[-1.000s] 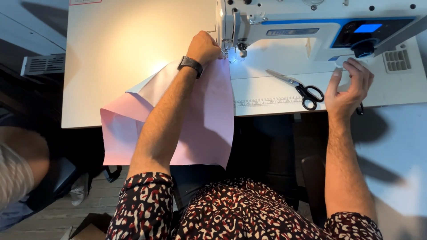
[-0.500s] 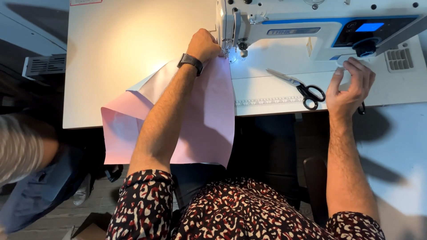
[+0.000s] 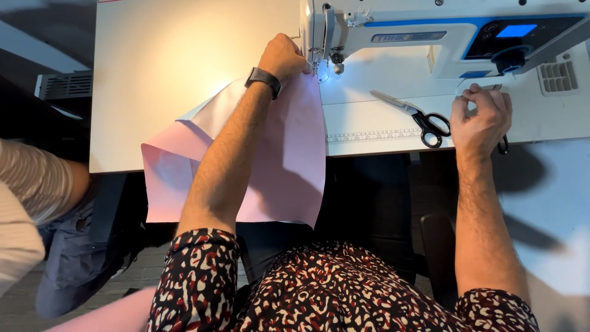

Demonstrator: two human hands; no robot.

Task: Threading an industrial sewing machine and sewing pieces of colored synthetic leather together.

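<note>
A pale cream tabletop (image 3: 172,67) fills the upper left and middle of the frame, lit warmly near its centre, with a printed ruler strip along its front edge at centre right. A white sewing machine (image 3: 430,37) with a blue panel spans the upper right, its needle end near top centre. The left hand (image 3: 284,56), a dark watch (image 3: 264,81) on its wrist, rests curled with fingers pressed together on the top edge of a pink fabric sheet (image 3: 289,166), right beside the needle. The fabric lies over the front of the tabletop at centre and hangs off the edge toward the lap; a fold shows paler at its upper left corner. Black-handled scissors (image 3: 418,114) lie on the machine bed at right of centre, blades pointing upper left. The right hand (image 3: 482,117) sits just to their right at the tabletop's front edge, fingers curled in over something small; what it pinches cannot be told. At the left edge of the frame another person's striped sleeve (image 3: 31,184) and dark trousers show, over a brick-patterned floor (image 3: 141,270) at lower left. A pale blue-grey surface (image 3: 553,203) fills the right side below the tabletop
</note>
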